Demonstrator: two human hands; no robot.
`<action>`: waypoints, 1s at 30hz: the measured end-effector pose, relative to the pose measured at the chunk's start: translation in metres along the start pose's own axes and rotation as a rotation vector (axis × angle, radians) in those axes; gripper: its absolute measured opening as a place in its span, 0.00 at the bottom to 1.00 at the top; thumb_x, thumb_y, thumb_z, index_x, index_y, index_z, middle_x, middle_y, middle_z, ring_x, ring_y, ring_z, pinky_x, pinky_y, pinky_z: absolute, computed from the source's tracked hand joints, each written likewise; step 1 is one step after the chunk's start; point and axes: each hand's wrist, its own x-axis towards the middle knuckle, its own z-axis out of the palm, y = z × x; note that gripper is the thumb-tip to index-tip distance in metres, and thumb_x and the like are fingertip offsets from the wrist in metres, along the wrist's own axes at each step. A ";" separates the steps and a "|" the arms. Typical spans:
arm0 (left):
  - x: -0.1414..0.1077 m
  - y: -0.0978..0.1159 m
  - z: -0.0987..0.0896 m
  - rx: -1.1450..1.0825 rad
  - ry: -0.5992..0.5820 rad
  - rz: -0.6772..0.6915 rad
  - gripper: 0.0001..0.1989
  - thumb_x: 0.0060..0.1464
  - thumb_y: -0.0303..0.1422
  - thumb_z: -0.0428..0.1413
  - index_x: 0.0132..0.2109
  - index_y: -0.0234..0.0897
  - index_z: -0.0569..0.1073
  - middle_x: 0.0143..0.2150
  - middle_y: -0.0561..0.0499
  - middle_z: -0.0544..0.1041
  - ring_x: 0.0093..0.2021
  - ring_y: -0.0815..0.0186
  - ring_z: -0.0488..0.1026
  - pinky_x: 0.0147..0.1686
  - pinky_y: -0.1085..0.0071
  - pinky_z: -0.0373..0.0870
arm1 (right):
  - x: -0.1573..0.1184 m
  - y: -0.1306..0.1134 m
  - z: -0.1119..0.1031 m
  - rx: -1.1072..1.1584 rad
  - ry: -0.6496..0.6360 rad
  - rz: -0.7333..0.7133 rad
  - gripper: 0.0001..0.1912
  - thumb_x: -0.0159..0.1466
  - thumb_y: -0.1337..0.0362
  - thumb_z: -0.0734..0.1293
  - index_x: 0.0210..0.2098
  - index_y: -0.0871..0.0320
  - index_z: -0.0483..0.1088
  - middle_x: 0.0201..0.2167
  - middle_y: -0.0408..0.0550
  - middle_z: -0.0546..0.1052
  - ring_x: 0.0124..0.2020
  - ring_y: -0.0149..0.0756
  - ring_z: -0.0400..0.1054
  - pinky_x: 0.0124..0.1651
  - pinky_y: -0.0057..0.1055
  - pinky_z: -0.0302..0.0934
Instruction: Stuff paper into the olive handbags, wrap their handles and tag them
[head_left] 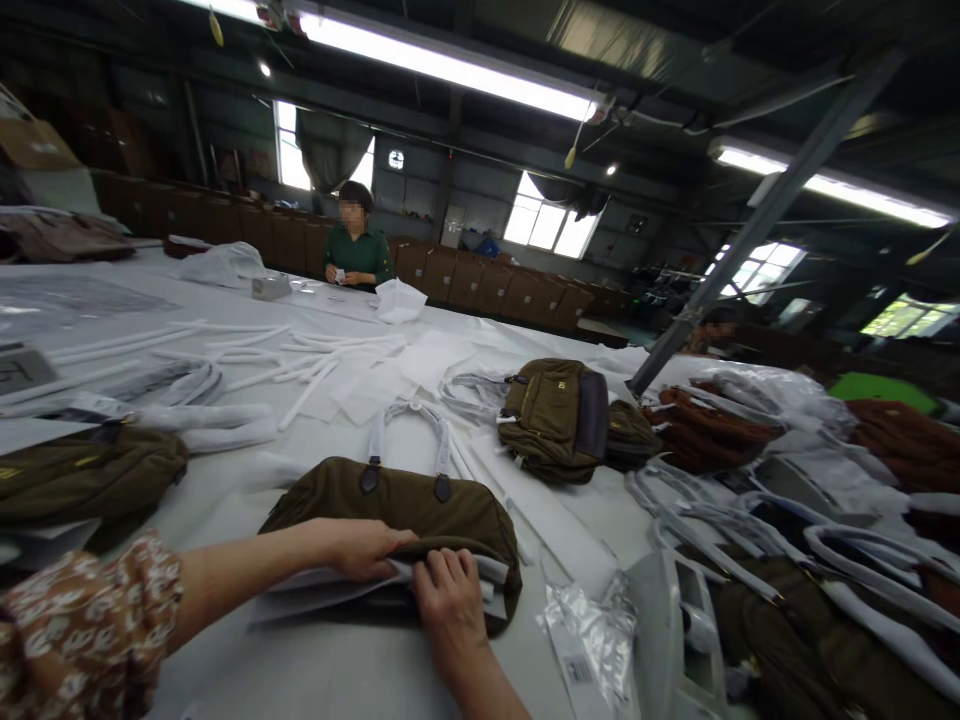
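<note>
An olive-brown handbag (397,490) lies on the white worktable in front of me, its wrapped handles (409,412) pointing away. My left hand (367,548) is closed on the edge of the bag's opening, thumb and fingers pinching the fabric. White paper (330,590) sticks out of that opening along the near side. My right hand (454,600) has its fingers curled over the paper at the opening, to the right of my left hand. The fingertips of the right hand are partly hidden in the bag's mouth.
Another olive bag (90,475) lies at left, and an olive backpack (555,415) stands beyond. White wrapped strips (307,365) spread over the table. At right are a silvery plastic packet (592,640), a grey plastic holder (675,630) and piled bags. A person in green (358,250) stands across the table.
</note>
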 end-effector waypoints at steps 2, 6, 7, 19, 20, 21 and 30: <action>-0.001 0.000 -0.002 -0.010 -0.005 -0.007 0.25 0.56 0.43 0.53 0.59 0.43 0.61 0.51 0.47 0.76 0.47 0.56 0.75 0.44 0.67 0.69 | -0.003 0.002 0.003 -0.033 0.036 0.003 0.11 0.66 0.67 0.60 0.29 0.57 0.70 0.27 0.47 0.69 0.33 0.39 0.60 0.46 0.40 0.53; 0.000 0.001 -0.008 -0.031 -0.043 -0.034 0.45 0.46 0.55 0.59 0.65 0.42 0.53 0.52 0.44 0.76 0.48 0.52 0.75 0.45 0.64 0.70 | -0.007 0.011 0.008 -0.037 0.124 -0.029 0.19 0.67 0.73 0.53 0.25 0.59 0.69 0.22 0.48 0.66 0.29 0.38 0.57 0.44 0.40 0.54; 0.001 0.001 -0.009 -0.031 -0.051 -0.041 0.50 0.43 0.56 0.60 0.67 0.40 0.50 0.55 0.41 0.74 0.50 0.51 0.74 0.47 0.63 0.70 | -0.007 0.013 0.009 -0.027 0.138 -0.050 0.20 0.67 0.73 0.53 0.24 0.59 0.69 0.22 0.48 0.65 0.29 0.38 0.57 0.43 0.40 0.54; 0.001 0.003 0.041 0.308 0.112 -0.021 0.44 0.54 0.45 0.58 0.68 0.45 0.41 0.68 0.33 0.54 0.65 0.44 0.56 0.56 0.40 0.58 | -0.015 0.011 -0.002 0.018 0.051 -0.105 0.17 0.69 0.71 0.54 0.29 0.58 0.70 0.25 0.47 0.69 0.28 0.37 0.59 0.33 0.34 0.50; -0.001 0.004 0.042 0.314 0.119 -0.009 0.42 0.55 0.45 0.56 0.68 0.46 0.41 0.68 0.33 0.54 0.65 0.45 0.56 0.56 0.39 0.58 | -0.017 0.013 -0.006 0.027 0.044 -0.120 0.16 0.69 0.70 0.55 0.30 0.57 0.70 0.25 0.46 0.69 0.28 0.36 0.59 0.33 0.34 0.50; -0.002 0.004 0.043 0.318 0.127 0.000 0.41 0.57 0.44 0.55 0.68 0.47 0.41 0.68 0.34 0.54 0.65 0.44 0.56 0.56 0.39 0.58 | -0.017 0.015 -0.011 0.044 0.042 -0.136 0.15 0.69 0.68 0.56 0.30 0.57 0.70 0.25 0.45 0.70 0.27 0.36 0.60 0.33 0.34 0.49; -0.001 0.004 0.048 0.306 0.192 0.023 0.34 0.60 0.43 0.51 0.68 0.49 0.45 0.68 0.33 0.52 0.66 0.42 0.54 0.55 0.34 0.56 | 0.035 0.043 -0.048 0.171 -0.270 -0.027 0.25 0.66 0.51 0.60 0.58 0.56 0.64 0.54 0.55 0.72 0.55 0.48 0.63 0.58 0.47 0.50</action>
